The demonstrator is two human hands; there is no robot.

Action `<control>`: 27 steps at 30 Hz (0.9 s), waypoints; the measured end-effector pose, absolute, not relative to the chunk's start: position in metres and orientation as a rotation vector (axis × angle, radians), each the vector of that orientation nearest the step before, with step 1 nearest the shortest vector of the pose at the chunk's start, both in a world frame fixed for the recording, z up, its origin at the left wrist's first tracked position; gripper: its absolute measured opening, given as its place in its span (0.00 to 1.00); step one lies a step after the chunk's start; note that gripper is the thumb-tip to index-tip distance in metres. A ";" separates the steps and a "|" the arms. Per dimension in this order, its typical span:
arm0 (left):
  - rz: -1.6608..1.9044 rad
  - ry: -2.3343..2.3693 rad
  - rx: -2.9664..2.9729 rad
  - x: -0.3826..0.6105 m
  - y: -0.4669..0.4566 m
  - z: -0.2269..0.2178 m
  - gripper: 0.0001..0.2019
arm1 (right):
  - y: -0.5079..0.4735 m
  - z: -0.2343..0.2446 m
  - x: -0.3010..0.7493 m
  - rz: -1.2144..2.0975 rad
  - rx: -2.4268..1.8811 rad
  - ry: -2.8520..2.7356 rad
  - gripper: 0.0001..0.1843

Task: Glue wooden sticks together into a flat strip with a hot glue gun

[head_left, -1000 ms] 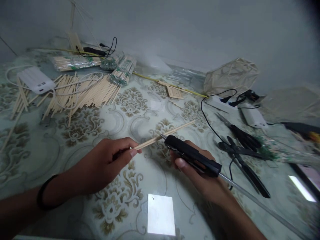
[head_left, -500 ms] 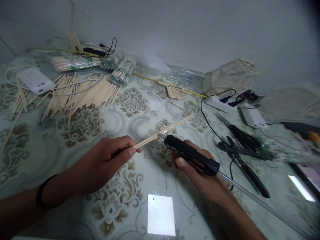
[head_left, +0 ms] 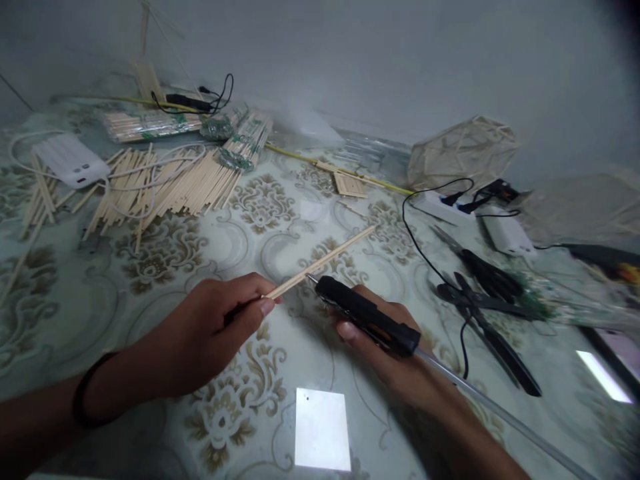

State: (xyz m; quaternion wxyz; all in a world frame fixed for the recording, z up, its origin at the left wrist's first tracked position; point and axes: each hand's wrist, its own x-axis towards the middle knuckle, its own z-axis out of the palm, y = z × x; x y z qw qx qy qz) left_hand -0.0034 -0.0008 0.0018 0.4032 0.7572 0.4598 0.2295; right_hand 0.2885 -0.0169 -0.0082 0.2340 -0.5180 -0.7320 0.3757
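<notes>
Between thumb and fingers, my left hand point(head_left: 220, 330) pinches the near end of some thin wooden sticks point(head_left: 327, 257), which lie side by side and slant up to the right. My right hand point(head_left: 385, 353) is wrapped round a black glue gun point(head_left: 367, 313) with a clear glue stick point(head_left: 500, 410) running out of its back. The gun's metal nozzle points left and sits right at the sticks' near edge, a short way from my left fingertips. Whether the tip touches the wood I cannot tell. My right palm is partly hidden by the gun.
Loose wooden sticks point(head_left: 185, 180) and a white power bank point(head_left: 73, 160) lie at back left. A small stick panel point(head_left: 350, 185) is near the back middle. At right are pliers point(head_left: 487, 333), black-handled scissors point(head_left: 480, 267), a power strip point(head_left: 445, 208) and a stick-frame shape point(head_left: 463, 153).
My right hand and the glue gun have moved left, bringing the nozzle nearer my left fingers along the sticks. The sticks' far end has shifted slightly left; my left hand has barely moved.
</notes>
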 end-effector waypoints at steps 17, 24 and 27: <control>0.596 1.120 1.888 -0.004 -0.002 0.001 0.17 | -0.023 -0.011 0.279 1.140 -1.382 -1.945 0.16; 0.606 1.071 1.814 -0.006 -0.002 -0.001 0.18 | -0.022 -0.007 0.280 1.049 -1.427 -1.891 0.15; 0.593 1.042 1.770 -0.007 -0.002 -0.002 0.18 | -0.020 -0.005 0.279 1.033 -1.420 -1.883 0.14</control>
